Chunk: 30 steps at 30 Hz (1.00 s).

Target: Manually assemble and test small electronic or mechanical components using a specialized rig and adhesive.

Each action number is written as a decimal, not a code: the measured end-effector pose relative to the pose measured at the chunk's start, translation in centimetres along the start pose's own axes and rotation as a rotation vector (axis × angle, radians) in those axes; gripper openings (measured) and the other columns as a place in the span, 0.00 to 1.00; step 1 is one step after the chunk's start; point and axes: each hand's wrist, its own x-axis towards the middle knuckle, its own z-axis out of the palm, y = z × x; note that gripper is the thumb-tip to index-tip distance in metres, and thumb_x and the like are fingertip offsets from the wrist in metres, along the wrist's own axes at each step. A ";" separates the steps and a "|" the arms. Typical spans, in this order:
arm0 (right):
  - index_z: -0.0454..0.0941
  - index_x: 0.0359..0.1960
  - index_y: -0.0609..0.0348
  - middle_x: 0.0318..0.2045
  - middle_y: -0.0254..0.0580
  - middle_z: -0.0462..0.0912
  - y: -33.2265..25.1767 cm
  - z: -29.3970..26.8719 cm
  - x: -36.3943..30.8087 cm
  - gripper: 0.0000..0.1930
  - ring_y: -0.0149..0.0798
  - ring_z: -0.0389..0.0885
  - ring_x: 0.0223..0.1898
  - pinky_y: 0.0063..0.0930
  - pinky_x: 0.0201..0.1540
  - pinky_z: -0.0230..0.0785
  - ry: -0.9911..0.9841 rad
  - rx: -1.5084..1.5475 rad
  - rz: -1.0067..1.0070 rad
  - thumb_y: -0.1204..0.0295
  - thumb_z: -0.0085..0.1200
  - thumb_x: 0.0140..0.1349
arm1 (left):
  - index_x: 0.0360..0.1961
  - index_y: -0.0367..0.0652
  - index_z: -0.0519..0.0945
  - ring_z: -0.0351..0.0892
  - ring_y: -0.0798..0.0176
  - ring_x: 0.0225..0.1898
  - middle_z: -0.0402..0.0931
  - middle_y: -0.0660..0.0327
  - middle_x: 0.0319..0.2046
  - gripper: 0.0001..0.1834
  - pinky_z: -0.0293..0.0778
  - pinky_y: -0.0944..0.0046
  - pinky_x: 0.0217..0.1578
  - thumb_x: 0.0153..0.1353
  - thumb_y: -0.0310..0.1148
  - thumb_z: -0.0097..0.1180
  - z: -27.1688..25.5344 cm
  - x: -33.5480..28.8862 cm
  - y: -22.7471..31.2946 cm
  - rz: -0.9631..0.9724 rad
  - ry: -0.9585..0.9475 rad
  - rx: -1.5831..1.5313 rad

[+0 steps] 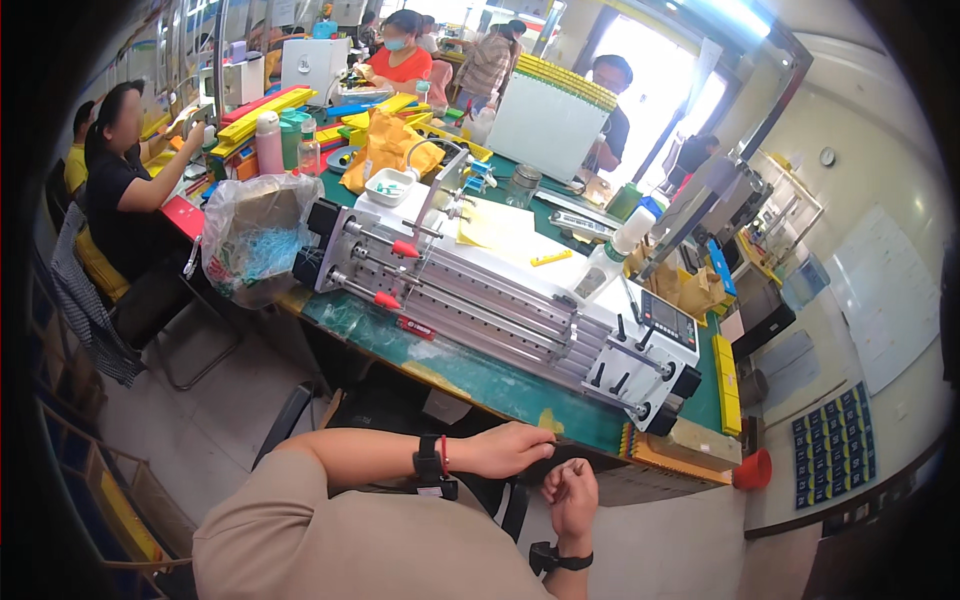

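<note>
Both my hands are close together in front of the table's near edge. My left hand (508,449) reaches across from the left, its fingers bent and drawn together. My right hand (573,497) is raised just beside it, with curled fingers and the thumb pressed in. Whatever either hand may hold is too small to make out. Beyond them on the green table (500,388) lies a long machine (500,310) with metal rods and rails. Two red cone-shaped tips (404,249) point along it at the left. A control panel (668,318) with buttons sits at its right end.
A plastic-lined bin (262,240) with blue strands stands left of the machine. Behind are a white tray (389,187), an orange-yellow bag (392,150) and a clear bottle (600,268). A seated person (130,190) works at the left. A red bucket (753,468) is at the right.
</note>
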 end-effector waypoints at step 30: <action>0.77 0.38 0.58 0.20 0.23 0.67 -0.6 -0.1 -0.7 0.11 0.18 0.60 0.17 0.19 0.21 0.49 -0.085 0.029 0.110 0.67 0.51 0.81 | 0.46 0.37 0.78 0.79 0.38 0.32 0.77 0.46 0.29 0.07 0.73 0.50 0.34 0.78 0.31 0.54 0.7 0.9 4.0 0.068 -0.059 0.186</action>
